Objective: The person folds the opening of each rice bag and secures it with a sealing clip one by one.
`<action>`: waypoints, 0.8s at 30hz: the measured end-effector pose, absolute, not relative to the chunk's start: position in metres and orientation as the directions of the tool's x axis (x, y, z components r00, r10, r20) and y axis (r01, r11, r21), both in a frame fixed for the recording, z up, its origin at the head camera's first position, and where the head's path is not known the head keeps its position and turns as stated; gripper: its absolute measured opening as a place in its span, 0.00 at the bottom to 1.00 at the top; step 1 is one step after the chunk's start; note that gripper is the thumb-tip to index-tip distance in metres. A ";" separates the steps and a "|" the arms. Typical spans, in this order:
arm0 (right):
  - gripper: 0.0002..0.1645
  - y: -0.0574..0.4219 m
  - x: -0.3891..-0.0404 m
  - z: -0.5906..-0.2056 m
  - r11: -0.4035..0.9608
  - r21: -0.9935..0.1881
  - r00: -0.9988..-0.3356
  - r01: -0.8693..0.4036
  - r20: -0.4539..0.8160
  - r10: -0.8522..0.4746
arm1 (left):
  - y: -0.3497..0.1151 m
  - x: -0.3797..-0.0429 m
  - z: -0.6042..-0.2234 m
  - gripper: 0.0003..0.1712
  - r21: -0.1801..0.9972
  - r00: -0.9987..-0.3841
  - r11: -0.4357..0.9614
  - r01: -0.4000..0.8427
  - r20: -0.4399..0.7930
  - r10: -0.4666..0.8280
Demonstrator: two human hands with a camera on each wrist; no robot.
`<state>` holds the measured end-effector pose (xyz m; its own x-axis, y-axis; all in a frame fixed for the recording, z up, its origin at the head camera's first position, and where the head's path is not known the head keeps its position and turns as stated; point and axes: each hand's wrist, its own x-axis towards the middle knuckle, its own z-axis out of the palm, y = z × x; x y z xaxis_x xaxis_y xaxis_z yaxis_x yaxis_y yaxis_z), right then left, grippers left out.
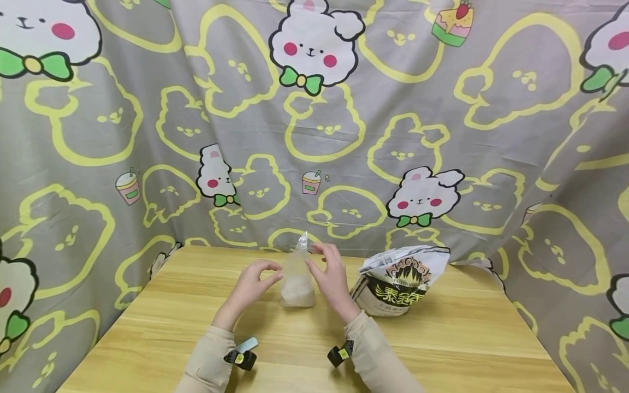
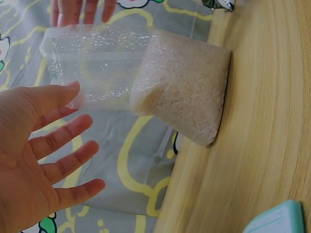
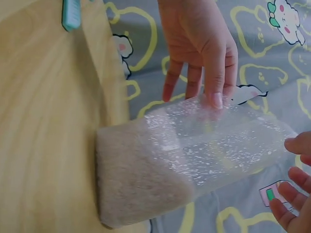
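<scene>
A clear plastic bag of rice [image 1: 298, 293] stands upright on the wooden table, its lower part filled with pale grains and its upper part slack. From the left side, my left hand [image 2: 29, 155] pinches the upper edge of the bag between thumb and index finger, with the other fingers spread. The index fingertip shows hazily through the plastic. My right hand [image 1: 330, 273] is at the opposite side near the bag's top. Its thumb tip is right at the bag's edge in the right wrist view, and its fingers are parted and loosely bent.
A large printed rice sack [image 1: 405, 286] with a folded top stands on the table [image 1: 452, 338] to the right of my right hand. A small light-blue flat object [image 1: 247, 345] lies by my left wrist. A patterned grey curtain [image 1: 339, 180] hangs behind and around the table.
</scene>
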<state>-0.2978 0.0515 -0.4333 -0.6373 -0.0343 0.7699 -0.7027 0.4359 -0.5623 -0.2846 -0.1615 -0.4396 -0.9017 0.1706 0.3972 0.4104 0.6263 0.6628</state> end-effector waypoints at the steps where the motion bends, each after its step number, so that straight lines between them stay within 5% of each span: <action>1: 0.23 0.051 -0.298 -0.431 0.445 -0.543 -0.622 -0.712 0.782 -0.039 | -0.162 -0.284 -0.439 0.11 0.664 -0.905 0.628 0.405 0.391 0.170; 14: 0.28 0.041 -0.303 -0.421 0.523 -0.333 -0.477 -0.785 0.863 -0.167 | -0.163 -0.284 -0.438 0.12 0.671 -0.911 0.627 0.395 0.373 0.174; 24: 0.31 0.040 -0.305 -0.425 0.555 -0.293 -0.471 -0.778 0.857 -0.208 | -0.162 -0.285 -0.440 0.12 0.672 -0.905 0.619 0.407 0.388 0.174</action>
<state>-0.3051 0.0398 -0.4249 -0.4713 -0.2078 0.8571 -0.7783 0.5551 -0.2934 -0.2852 -0.1622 -0.4395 -0.9053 0.1739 0.3875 0.4066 0.6186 0.6723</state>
